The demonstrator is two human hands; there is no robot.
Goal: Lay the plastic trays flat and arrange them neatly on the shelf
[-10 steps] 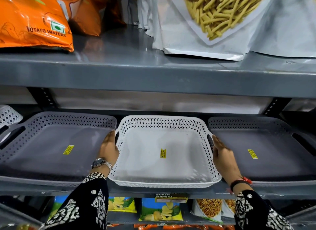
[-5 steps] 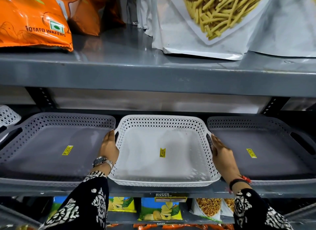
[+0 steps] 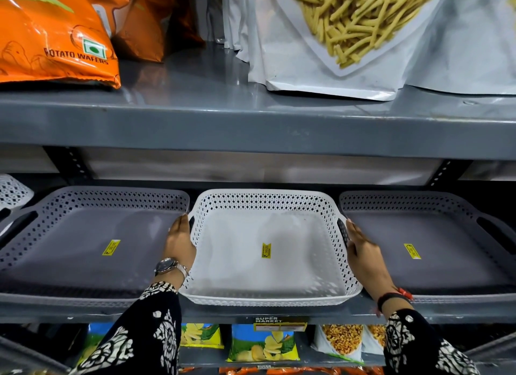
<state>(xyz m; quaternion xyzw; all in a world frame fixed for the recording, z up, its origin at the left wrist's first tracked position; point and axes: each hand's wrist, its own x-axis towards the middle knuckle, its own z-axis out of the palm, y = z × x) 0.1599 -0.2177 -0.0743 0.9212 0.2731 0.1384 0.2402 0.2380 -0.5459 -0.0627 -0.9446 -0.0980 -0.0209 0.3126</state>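
Three perforated plastic trays lie flat side by side on the grey middle shelf [image 3: 251,314]. The white tray [image 3: 268,279] is in the centre, with one grey tray [image 3: 69,265] on its left and another grey tray [image 3: 446,268] on its right. Each carries a yellow price sticker. My left hand [image 3: 180,242] rests flat against the white tray's left side by the handle slot. My right hand [image 3: 363,252] presses against its right side by the other handle slot. The tray sits between both palms.
Part of another white tray [image 3: 12,192] shows at the far left. The upper shelf [image 3: 251,129] overhangs the trays and holds orange potato wafer bags [image 3: 55,39] and white snack bags [image 3: 335,53]. Snack packets [image 3: 262,344] fill the shelf below.
My right hand has slid slightly farther back along the white tray's right side. The trays and my left hand have hardly moved.
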